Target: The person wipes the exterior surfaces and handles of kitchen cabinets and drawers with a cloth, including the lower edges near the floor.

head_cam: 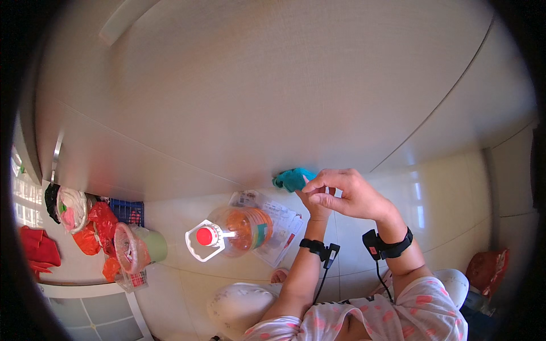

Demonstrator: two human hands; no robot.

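Note:
My left hand [316, 204] is low beside the cabinet front [239, 106], holding a teal cloth [292, 179] against or close to its lower edge; its fingers are partly hidden by my right hand. Nearer the camera, my right hand [347, 194] is bent at the wrist, thumb and forefinger curled towards each other with a gap between them and nothing visible in it. To the left, a large clear plastic bottle [243, 230] of orange liquid, with a red cap and white handle, stands by printed papers [279, 228] on the tiled floor.
A green bin [155, 246] with a plastic liner, red bags [102, 219] and a blue plastic basket [128, 210] stand at the left. A white-framed panel [98, 313] lies at the lower left. A red bag [488, 270] is on the floor at the right.

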